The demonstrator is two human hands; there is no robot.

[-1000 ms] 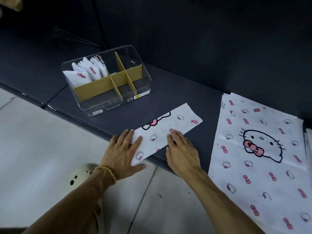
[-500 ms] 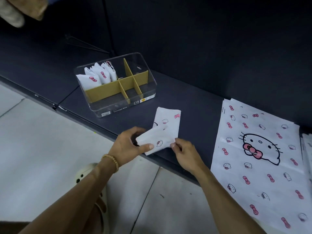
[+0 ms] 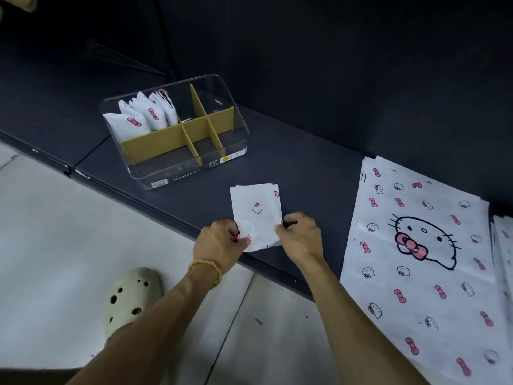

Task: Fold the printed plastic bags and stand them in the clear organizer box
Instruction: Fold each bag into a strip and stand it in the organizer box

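While the folded bag (image 3: 256,215) lies on the dark shelf (image 3: 305,168) near its front edge, both hands pinch its near end. The left hand (image 3: 219,243) grips the near left corner between thumb and curled fingers; the right hand (image 3: 301,236) grips the near right edge likewise. The bag is a small white packet, far end flat on the shelf. The clear box (image 3: 177,132) stands behind and to the left, apart from the bag. Its yellow dividers (image 3: 191,134) form several compartments; four folded bags (image 3: 144,115) stand in the rear left one. A stack of flat bags (image 3: 416,259) lies to the right. A beige shoe (image 3: 130,298) rests on the floor below.
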